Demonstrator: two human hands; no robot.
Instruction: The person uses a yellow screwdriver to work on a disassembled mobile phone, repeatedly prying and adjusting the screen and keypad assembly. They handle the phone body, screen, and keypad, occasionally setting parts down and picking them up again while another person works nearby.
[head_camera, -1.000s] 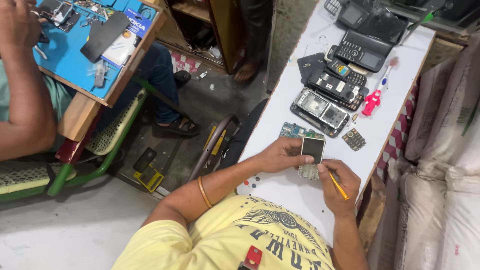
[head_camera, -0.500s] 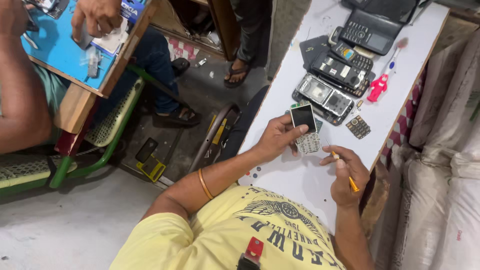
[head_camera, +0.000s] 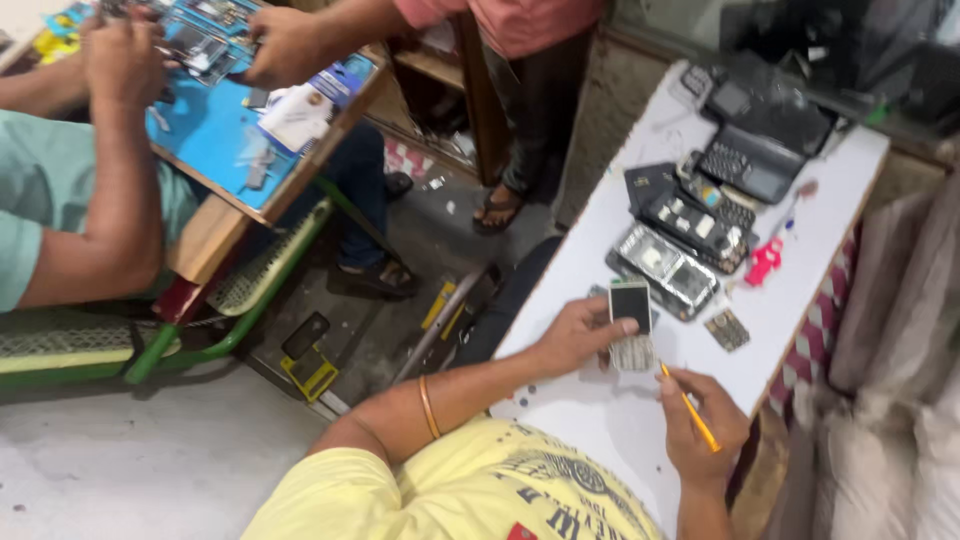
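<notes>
— What lies around the phone?
— Opened handsets (head_camera: 665, 270) and a red tool (head_camera: 763, 262) crowd the white counter (head_camera: 600, 420) beyond it.
— And the hands?
— The left hand (head_camera: 575, 335) grips the keypad phone (head_camera: 631, 325) flat on the counter; the right hand (head_camera: 705, 425), fingers pinched, angles a yellow screwdriver (head_camera: 690, 408) toward it.
— Its tip?
— Too small to make out.

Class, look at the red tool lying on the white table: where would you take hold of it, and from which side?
Grip the red tool across its narrow middle, coming from above. It lies flat on bare table, with phone parts close on its left and clear space on its right.
</notes>
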